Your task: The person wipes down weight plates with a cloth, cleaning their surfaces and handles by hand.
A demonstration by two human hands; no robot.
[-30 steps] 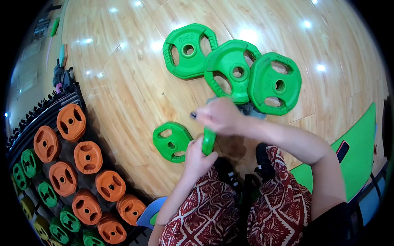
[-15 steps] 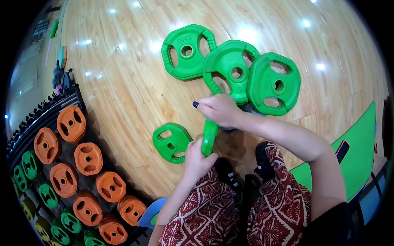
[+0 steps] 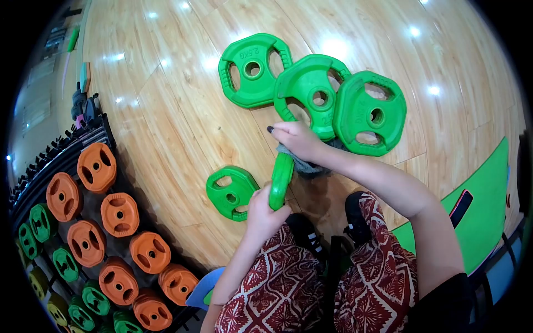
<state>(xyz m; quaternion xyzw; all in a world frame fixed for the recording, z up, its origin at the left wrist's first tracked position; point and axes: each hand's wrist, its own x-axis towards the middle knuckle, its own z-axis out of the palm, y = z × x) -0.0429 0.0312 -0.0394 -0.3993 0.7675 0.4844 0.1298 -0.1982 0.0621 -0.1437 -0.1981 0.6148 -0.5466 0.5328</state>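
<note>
My left hand (image 3: 263, 212) grips the lower end of a green weight plate (image 3: 282, 176), held on edge above the floor in front of my knees. A grey cloth (image 3: 302, 165) is bunched under my right hand (image 3: 298, 141), whose closed fingers press it at the plate's upper end. To the left of the held plate, another green plate (image 3: 222, 201) lies flat. Beyond my hands are three more: one on the left (image 3: 239, 91), a middle one (image 3: 308, 72), and a right one (image 3: 388, 116) that overlaps the middle plate.
A rack at the left carries orange plates (image 3: 119, 213) and green plates (image 3: 96, 299). On the right, a phone (image 3: 461, 208) lies on a green mat (image 3: 483, 222). My black shoes (image 3: 355, 213) stand on the wooden floor (image 3: 166, 127).
My right hand has shifted slightly up and left, and more of the grey cloth shows beneath it. The held plate has risen a little; the plates on the floor stay put.
</note>
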